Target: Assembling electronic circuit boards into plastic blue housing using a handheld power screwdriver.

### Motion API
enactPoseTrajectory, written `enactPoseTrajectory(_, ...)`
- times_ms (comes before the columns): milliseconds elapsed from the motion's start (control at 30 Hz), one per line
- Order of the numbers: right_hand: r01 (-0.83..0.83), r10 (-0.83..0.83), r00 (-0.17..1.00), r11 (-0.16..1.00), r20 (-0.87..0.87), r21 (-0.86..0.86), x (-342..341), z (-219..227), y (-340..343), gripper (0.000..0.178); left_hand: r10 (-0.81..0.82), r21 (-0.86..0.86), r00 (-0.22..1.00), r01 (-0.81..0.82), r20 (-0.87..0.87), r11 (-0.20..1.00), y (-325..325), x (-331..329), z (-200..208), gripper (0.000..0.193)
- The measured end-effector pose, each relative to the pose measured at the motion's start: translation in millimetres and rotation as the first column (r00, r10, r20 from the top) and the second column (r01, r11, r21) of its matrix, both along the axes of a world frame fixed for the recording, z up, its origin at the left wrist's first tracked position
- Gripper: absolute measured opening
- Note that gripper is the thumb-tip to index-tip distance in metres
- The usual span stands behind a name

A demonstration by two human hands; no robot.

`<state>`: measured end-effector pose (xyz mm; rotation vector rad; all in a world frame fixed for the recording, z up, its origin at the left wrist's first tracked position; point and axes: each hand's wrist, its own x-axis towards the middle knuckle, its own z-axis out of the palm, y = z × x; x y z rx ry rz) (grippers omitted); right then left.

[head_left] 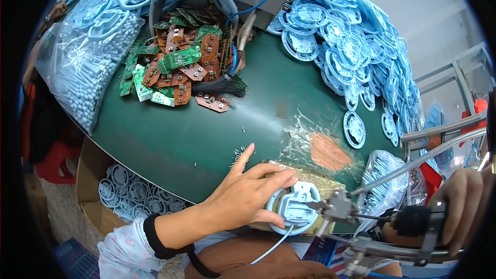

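Note:
A light blue plastic wheel-shaped part (298, 212) lies on a worn, tape-covered block (268, 168) at the table's near edge. My left hand (240, 191) holds its left rim between thumb and fingers, one finger stretched away. A pale blue stem or cord (274, 248) runs down from the part. At the lower right, my right hand (459, 209) is closed around a black-bodied powered screwdriver (413, 220). Its metal head (338, 206) and pointed tip reach the part's right side; whether the tip touches is unclear. Small loose screws (238, 155) lie beyond my left fingers.
Circuit boards (175, 64) are heaped at the back left, beside a bag of pale blue sticks (82, 67). Blue wheel-shaped parts (341, 36) pile up at the back right. A bag of screws (382, 175) sits at right; a cardboard box (90, 191) stands below left.

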<state>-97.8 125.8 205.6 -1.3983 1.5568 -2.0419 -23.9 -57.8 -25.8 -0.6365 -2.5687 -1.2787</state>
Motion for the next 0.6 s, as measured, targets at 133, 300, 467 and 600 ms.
enactPoseTrajectory(133,-0.123,0.111,0.989,0.985,0.101,0.125,-9,-5,4,0.033,-0.019,0.053,1.000,0.019,-0.005,0.998,3,-1,0,0.089)
enactPoseTrajectory(300,-0.114,0.105,0.989,0.989,0.101,0.096,0,-30,-24,0.066,-0.030,0.088,0.999,0.028,0.027,0.996,4,-2,-2,0.085)
enactPoseTrajectory(467,-0.176,0.166,0.984,0.952,0.063,0.250,-21,-27,-10,0.017,-0.029,0.069,1.000,0.028,0.009,0.997,4,-1,1,0.083)
enactPoseTrajectory(600,0.096,-0.094,0.995,0.993,-0.039,0.061,-4,-45,-23,0.047,-0.026,0.041,1.000,0.027,-0.013,0.999,4,-2,-1,0.085)
